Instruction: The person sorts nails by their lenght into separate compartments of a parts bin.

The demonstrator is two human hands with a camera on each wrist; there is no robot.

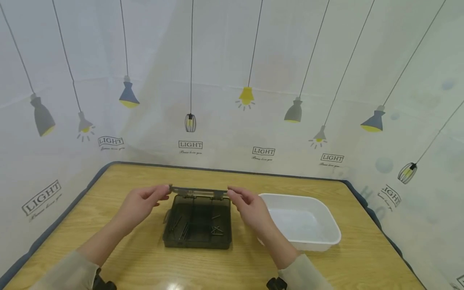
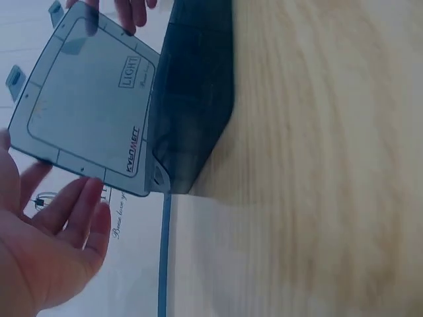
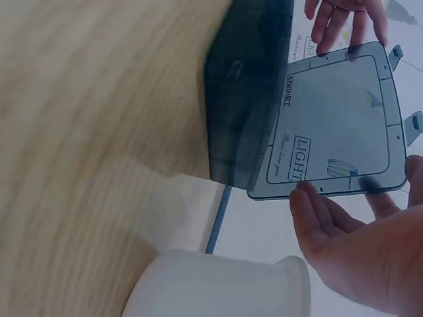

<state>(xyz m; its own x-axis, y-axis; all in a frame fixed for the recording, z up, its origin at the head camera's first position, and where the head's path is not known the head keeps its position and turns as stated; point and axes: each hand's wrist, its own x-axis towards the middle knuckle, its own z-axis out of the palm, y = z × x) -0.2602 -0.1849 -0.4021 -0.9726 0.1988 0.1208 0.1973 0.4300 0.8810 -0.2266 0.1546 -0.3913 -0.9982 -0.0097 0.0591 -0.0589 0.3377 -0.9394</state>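
Observation:
A dark translucent compartment box [image 1: 197, 243] stands on the table with its hinged lid [image 2: 82, 105] raised almost upright. My left hand [image 1: 139, 203] pinches the lid's left edge between thumb and fingers. At the lid's right edge, my right hand [image 3: 363, 247] holds it the same way. Thin metal pieces like screws or nails [image 1: 216, 230] lie loose in the box's right side. Several more slim pieces [image 1: 184, 231] lie in its left side. Two small latches [image 3: 414, 127] stick out from the lid's free edge.
A white plastic tub [image 1: 335, 235] stands to the right of the box, close to my right forearm. The wooden table [image 1: 141, 266] ends at a wall covering [image 1: 224, 48] printed with hanging lamps.

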